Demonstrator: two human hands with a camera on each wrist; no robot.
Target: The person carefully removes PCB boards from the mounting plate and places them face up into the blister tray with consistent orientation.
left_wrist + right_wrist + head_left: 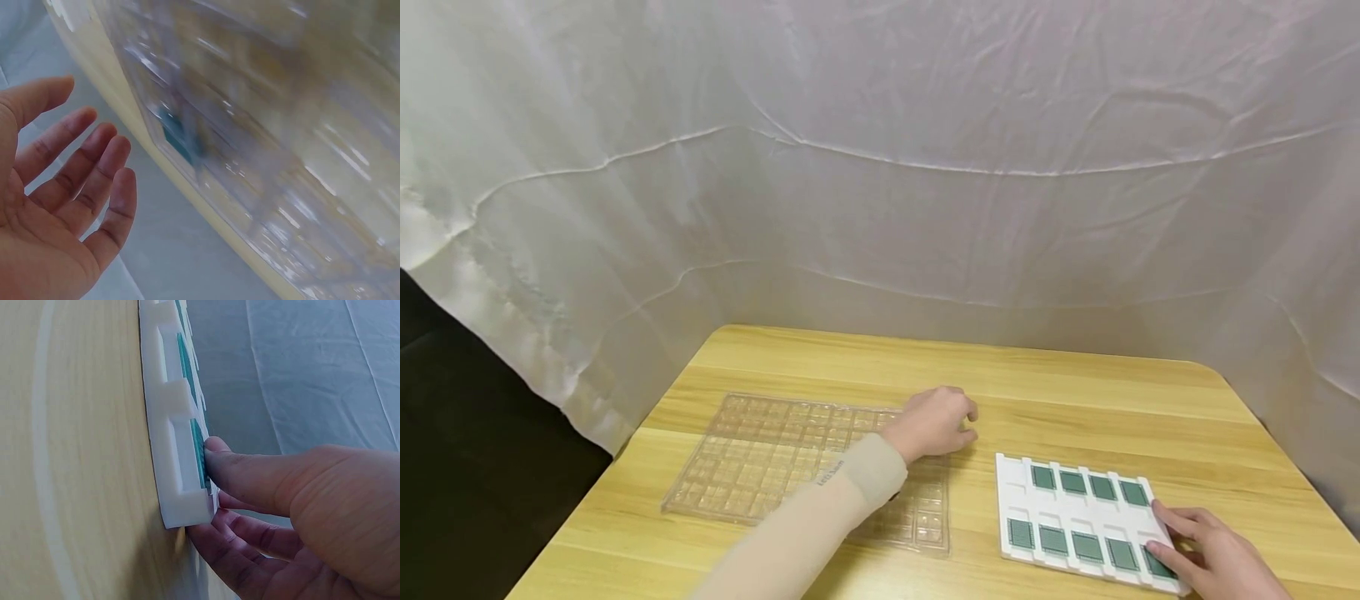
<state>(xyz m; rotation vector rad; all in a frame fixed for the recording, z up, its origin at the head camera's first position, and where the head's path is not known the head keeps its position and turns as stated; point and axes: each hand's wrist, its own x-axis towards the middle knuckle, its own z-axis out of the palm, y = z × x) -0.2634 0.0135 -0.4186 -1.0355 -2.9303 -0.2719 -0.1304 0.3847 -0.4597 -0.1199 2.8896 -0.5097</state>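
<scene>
Fabric [880,217], pale and creased, is hanging behind a wood-grain table [1075,383]. A clear compartmented tray [752,471] is lying left of a white tray [1071,507] bearing green chips [1087,547]. The left hand [931,422] is hovering by the clear tray's far right corner, fingers loosely bent, holding nothing; the right hand [1213,550] is gripping the white tray's right end.

On a yellow wood-grain table [1075,392], a clear plastic compartment tray [760,467] lies left of a white rectangular tray [1071,507] holding green square chips [1087,547] in two rows. A pale grey cloth curtain [925,217] hangs behind the table. One blurred teal piece [180,137] apparently sits inside the clear tray, near its edge.
</scene>
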